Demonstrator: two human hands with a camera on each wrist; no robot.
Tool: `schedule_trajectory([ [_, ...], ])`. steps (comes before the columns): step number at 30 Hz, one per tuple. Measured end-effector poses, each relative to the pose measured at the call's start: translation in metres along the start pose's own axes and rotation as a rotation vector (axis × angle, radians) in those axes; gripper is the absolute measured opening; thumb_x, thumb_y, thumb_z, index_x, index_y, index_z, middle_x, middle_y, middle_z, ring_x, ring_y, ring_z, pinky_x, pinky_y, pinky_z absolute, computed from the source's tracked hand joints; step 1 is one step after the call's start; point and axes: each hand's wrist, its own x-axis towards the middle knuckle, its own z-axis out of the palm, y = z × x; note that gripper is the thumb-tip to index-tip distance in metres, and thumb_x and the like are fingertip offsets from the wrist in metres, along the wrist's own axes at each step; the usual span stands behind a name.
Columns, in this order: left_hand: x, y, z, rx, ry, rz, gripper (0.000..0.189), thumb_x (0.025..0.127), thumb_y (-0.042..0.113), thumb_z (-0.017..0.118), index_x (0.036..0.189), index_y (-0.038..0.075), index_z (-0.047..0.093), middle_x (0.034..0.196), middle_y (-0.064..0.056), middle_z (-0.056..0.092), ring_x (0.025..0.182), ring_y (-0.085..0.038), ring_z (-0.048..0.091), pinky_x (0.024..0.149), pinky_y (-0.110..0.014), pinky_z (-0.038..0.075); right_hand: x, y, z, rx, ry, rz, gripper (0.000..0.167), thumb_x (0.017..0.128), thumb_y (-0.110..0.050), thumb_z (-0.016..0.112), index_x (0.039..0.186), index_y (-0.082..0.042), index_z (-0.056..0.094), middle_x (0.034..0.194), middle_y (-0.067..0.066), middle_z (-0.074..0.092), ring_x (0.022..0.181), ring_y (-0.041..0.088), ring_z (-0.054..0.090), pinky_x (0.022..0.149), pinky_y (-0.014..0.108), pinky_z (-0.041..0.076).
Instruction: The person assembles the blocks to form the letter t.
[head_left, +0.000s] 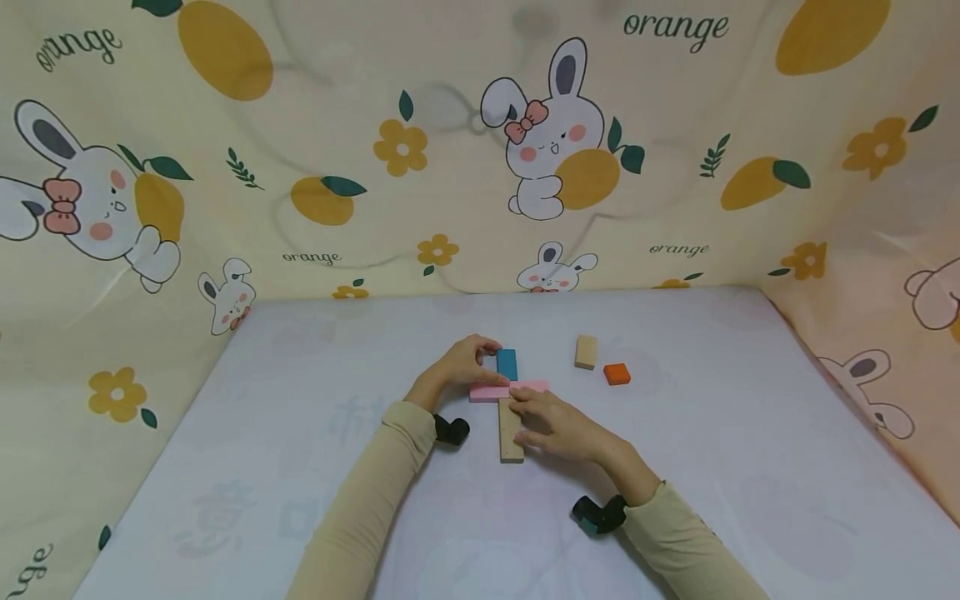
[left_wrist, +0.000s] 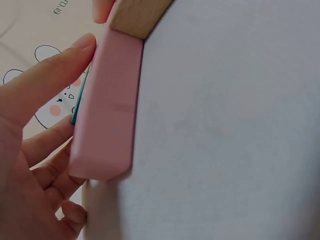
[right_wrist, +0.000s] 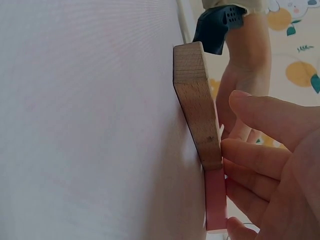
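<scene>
A pink block (head_left: 534, 386) lies crosswise on the white table. The blue block (head_left: 507, 363) extends from its far side and a long wooden block (head_left: 512, 446) from its near side. My left hand (head_left: 462, 364) is around the left end of this group, its thumb at the pink block (left_wrist: 107, 105) and fingertips by the far end of the blue one. My right hand (head_left: 566, 427) spans the joint, fingers spread, fingertips at the pink block and thumb beside the wooden block (right_wrist: 200, 115). Only a thin edge of the blue block shows in the left wrist view.
A short wooden block (head_left: 586, 352) and a small orange block (head_left: 617, 374) lie at the back right, apart from the group. Behind the white table (head_left: 337, 500) hangs a patterned cloth (head_left: 450, 167). Each wrist wears a black camera (head_left: 600, 517).
</scene>
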Motion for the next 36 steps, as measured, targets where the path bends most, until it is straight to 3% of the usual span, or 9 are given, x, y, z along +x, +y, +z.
schedule_trajectory([
  [10, -0.002, 0.0, -0.001, 0.024, 0.027, 0.023, 0.053, 0.084, 0.035, 0.073, 0.128, 0.008, 0.06, 0.127, -0.011, 0.062, 0.1, -0.019, 0.051, 0.085, -0.026, 0.044, 0.0, -0.001, 0.001, -0.002, 0.005, -0.011, 0.052, 0.094, -0.026, 0.061, 0.135, 0.004, 0.052, 0.155, 0.019, 0.037, 0.145, 0.039, 0.033, 0.116, 0.059, 0.028],
  [15, -0.003, -0.001, -0.001, 0.02, 0.041, 0.033, 0.051, 0.084, 0.032, 0.074, 0.127, 0.008, 0.061, 0.124, -0.011, 0.062, 0.098, -0.018, 0.051, 0.082, -0.025, 0.043, 0.001, -0.002, 0.001, -0.012, 0.011, -0.02, 0.052, 0.093, -0.026, 0.061, 0.135, 0.004, 0.052, 0.154, 0.019, 0.038, 0.144, 0.039, 0.034, 0.115, 0.059, 0.03],
  [23, -0.005, 0.002, -0.001, 0.091, 0.052, 0.055, 0.052, 0.083, 0.032, 0.074, 0.128, 0.007, 0.062, 0.115, -0.013, 0.06, 0.093, -0.017, 0.049, 0.077, -0.022, 0.04, 0.0, -0.002, 0.0, -0.022, 0.012, -0.023, 0.052, 0.094, -0.026, 0.061, 0.135, 0.004, 0.052, 0.154, 0.019, 0.038, 0.143, 0.039, 0.035, 0.114, 0.058, 0.031],
  [30, -0.007, 0.007, 0.001, 0.184, 0.063, 0.078, 0.054, 0.086, 0.033, 0.072, 0.131, 0.006, 0.059, 0.117, -0.014, 0.06, 0.098, -0.02, 0.053, 0.085, -0.029, 0.046, 0.001, 0.0, 0.0, -0.026, 0.019, -0.028, 0.053, 0.094, -0.027, 0.061, 0.135, 0.005, 0.052, 0.153, 0.021, 0.039, 0.142, 0.04, 0.036, 0.114, 0.059, 0.032],
  [36, -0.013, 0.01, 0.001, 0.2, 0.073, 0.1, 0.057, 0.089, 0.03, 0.068, 0.136, 0.002, 0.053, 0.122, -0.016, 0.059, 0.108, -0.025, 0.056, 0.097, -0.039, 0.048, 0.001, 0.0, 0.0, -0.043, 0.023, -0.037, 0.054, 0.093, -0.027, 0.062, 0.135, 0.006, 0.051, 0.152, 0.022, 0.04, 0.141, 0.041, 0.037, 0.112, 0.059, 0.033],
])
